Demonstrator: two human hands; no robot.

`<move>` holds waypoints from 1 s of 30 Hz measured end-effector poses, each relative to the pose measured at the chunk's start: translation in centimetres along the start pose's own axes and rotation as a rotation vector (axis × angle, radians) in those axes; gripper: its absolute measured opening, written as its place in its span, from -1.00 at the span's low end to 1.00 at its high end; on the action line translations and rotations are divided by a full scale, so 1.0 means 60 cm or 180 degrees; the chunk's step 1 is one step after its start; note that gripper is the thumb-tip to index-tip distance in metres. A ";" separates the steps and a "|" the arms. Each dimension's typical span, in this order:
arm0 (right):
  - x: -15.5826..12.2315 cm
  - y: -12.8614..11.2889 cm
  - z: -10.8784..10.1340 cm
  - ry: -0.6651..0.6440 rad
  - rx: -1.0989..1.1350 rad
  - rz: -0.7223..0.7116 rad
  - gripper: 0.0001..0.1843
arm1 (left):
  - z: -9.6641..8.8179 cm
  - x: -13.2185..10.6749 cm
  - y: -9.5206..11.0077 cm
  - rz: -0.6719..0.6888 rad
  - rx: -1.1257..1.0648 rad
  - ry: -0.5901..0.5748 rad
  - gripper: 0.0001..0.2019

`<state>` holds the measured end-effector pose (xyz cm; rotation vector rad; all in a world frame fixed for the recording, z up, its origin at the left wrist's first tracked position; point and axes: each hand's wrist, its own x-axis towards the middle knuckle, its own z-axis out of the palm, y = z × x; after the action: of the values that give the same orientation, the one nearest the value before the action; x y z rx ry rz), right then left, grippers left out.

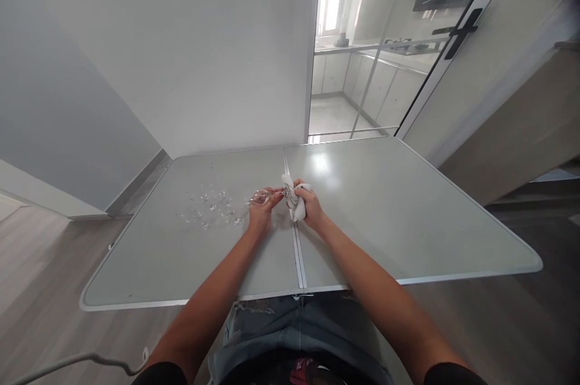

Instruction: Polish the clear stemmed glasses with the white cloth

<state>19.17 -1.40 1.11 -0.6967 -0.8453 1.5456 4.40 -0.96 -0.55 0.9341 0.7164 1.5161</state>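
My left hand [260, 213] is closed around a clear wine glass [265, 195] held on its side above the grey folding table [408, 222]. My right hand [309, 207] grips a white cloth [295, 199] bunched against the glass's stem end. Both hands meet near the table's centre seam. Several more clear glasses [208, 211] stand on the table just left of my left hand.
A white wall stands behind the table. At the right, a glass sliding door [408, 40] with a black handle [458, 31] opens onto a kitchen. A white cable [67, 364] lies on the wooden floor at the lower left.
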 end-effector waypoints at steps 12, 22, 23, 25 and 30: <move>-0.003 -0.002 0.003 -0.0126 0.0253 -0.0228 -0.82 | -0.017 0.003 0.000 0.0119 0.0313 0.0055 -0.75; 0.000 0.001 0.007 -0.0166 -0.0100 0.0126 -0.87 | -0.012 0.004 0.003 0.0140 0.0200 0.0176 -0.73; -0.001 0.000 0.007 -0.0170 -0.0090 0.0079 -0.87 | -0.012 0.004 0.004 0.0102 0.0196 0.0155 -0.72; -0.001 -0.002 0.006 -0.0087 -0.0027 -0.0020 -0.83 | -0.010 0.001 0.004 0.0022 0.0222 0.0043 -0.72; 0.001 0.002 0.005 0.0065 -0.0328 0.0039 -0.81 | -0.007 -0.003 0.004 0.0053 0.0214 -0.0040 -0.74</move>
<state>18.86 -1.37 1.18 -0.7924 -0.9119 1.5115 3.96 -1.12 -0.58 1.0016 0.7562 1.5073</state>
